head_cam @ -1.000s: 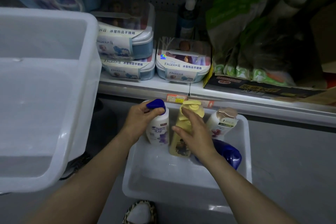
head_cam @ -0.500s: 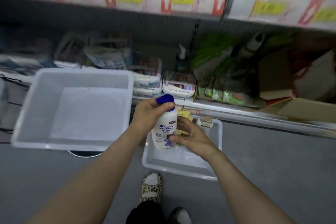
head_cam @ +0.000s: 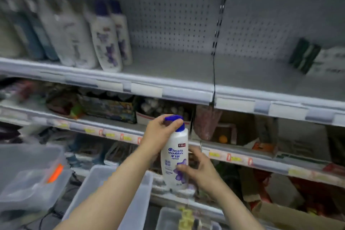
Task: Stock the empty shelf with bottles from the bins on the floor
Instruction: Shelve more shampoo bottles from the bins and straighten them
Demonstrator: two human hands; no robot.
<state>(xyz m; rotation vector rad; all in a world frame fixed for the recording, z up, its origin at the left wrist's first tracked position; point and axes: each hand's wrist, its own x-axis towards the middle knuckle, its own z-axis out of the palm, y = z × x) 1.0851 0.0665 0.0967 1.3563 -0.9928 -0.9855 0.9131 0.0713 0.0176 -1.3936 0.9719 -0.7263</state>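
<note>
I hold a white shampoo bottle (head_cam: 174,157) with a blue cap upright in front of the shelves. My left hand (head_cam: 158,134) grips its neck and cap. My right hand (head_cam: 199,171) cups the lower body from the right, fingers on the purple flower label. Above it, the grey shelf (head_cam: 168,65) has bare room in its middle and right part. Several white bottles (head_cam: 106,37) stand in a row on its left part. Below, a small bin (head_cam: 168,218) holds a yellow bottle (head_cam: 184,218).
A large clear bin (head_cam: 130,201) sits below my left arm, another clear bin (head_cam: 31,177) at lower left. A dark green and white pack (head_cam: 306,56) lies at the shelf's right end. Lower shelves are crowded with goods and price tags (head_cam: 231,158).
I have lifted the white bottle out of the small bin and raised it toward the shelves. My view has swung up from the floor to the upper shelf. My right hand moved onto the bottle's lower body.
</note>
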